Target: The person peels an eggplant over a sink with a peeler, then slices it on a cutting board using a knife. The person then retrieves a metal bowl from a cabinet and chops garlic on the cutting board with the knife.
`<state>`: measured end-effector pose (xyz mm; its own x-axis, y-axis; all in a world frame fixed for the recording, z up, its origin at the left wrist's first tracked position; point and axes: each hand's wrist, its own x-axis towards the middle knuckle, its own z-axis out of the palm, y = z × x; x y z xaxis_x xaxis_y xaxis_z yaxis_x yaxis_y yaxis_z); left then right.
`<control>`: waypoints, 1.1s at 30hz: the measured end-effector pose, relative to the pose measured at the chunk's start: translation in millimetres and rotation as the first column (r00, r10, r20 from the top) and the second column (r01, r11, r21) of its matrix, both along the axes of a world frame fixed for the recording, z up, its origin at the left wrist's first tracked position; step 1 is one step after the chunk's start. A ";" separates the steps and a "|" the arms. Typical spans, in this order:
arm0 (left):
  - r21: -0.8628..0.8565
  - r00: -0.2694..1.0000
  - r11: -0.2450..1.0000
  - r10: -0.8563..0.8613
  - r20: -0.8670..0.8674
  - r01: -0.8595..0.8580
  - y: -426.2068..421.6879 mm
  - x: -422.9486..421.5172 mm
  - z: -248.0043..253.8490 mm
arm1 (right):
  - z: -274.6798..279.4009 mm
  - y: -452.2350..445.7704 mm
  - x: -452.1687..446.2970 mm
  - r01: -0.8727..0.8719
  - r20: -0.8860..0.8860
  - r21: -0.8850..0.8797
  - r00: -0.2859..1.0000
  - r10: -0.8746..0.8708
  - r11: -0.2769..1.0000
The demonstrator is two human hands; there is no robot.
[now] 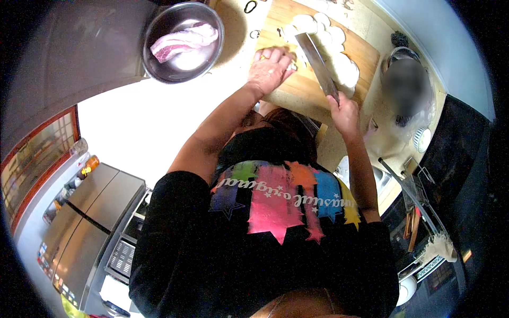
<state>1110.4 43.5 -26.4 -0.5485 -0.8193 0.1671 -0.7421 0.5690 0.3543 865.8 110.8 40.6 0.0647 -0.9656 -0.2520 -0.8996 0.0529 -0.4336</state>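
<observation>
My right hand is wrapped round the handle of a wide-bladed knife, whose blade lies over a wooden cutting board. White slices are spread on the board to the right of the blade and beyond it. My left hand rests at the board's left edge with its fingers bent and close together. A small pale piece shows at its fingertips, partly hidden by them; what it is I cannot make out.
To the left stands a metal bowl with a piece of raw meat inside. Right of the board are a blurred dark object and a small white ribbed dish. A sink lies nearer my body.
</observation>
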 end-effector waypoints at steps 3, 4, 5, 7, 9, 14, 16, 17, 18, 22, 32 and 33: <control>0.049 0.922 0.921 0.386 0.002 -0.386 1.1 -11.7 -0.5 | -0.9 2.6 0.9 0.022 0.029 -0.005 0.999 -0.022 1.000; 0.051 0.923 0.922 0.385 0.003 -0.385 0.4 -15.1 -1.3 | 0.2 3.2 1.7 0.032 0.058 -0.010 0.998 -0.032 0.999; 0.080 0.912 0.908 0.411 0.017 -0.411 -0.6 -17.9 -1.9 | 1.4 3.2 2.8 0.033 0.058 -0.009 0.998 -0.032 0.999; 0.109 0.898 0.892 0.438 0.036 -0.439 -1.2 -17.0 9.5 | 3.1 3.9 5.3 0.065 0.089 0.030 0.994 -0.068 0.997; 0.224 0.917 0.892 0.397 0.029 -0.393 -0.4 -13.5 21.8 | 1.6 4.7 5.8 0.065 0.084 0.019 0.994 -0.067 0.998; 0.215 0.924 0.939 0.313 -0.219 -0.267 2.7 17.6 23.8 | 17.5 0.6 20.8 0.065 0.038 0.045 0.997 -0.067 0.997; 0.231 0.967 0.963 0.183 -0.177 -0.140 -0.2 27.1 11.9 | 25.9 -3.8 32.3 0.018 0.044 0.020 0.999 -0.019 1.000; 0.157 0.980 0.978 0.154 -0.123 -0.134 0.5 24.5 6.2 | 32.5 -6.8 38.8 0.018 0.045 0.019 0.999 -0.019 1.000; 0.157 0.980 0.978 0.155 -0.123 -0.135 1.4 22.1 4.6 | 41.6 -10.3 47.5 -0.004 0.027 0.049 1.000 0.003 0.999; 0.168 0.967 0.969 0.205 -0.150 -0.179 5.0 5.8 -2.6 | 46.4 -20.8 59.1 -0.076 -0.015 0.113 0.997 0.078 0.991; 0.007 0.958 0.973 0.227 -0.172 -0.230 9.5 -0.3 -15.0 | 12.6 -45.0 89.3 -0.109 -0.102 0.210 0.986 0.133 0.972; -0.012 0.959 0.974 0.221 -0.176 -0.227 9.3 -0.3 -15.3 | 10.9 -44.5 91.6 -0.091 -0.102 0.191 0.988 0.112 0.977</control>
<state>1110.2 52.8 -41.6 -0.3120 -0.9106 0.2710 -0.7813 0.4082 0.4722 957.4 66.3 51.4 0.1208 -0.8913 -0.4371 -0.9466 0.0291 -0.3210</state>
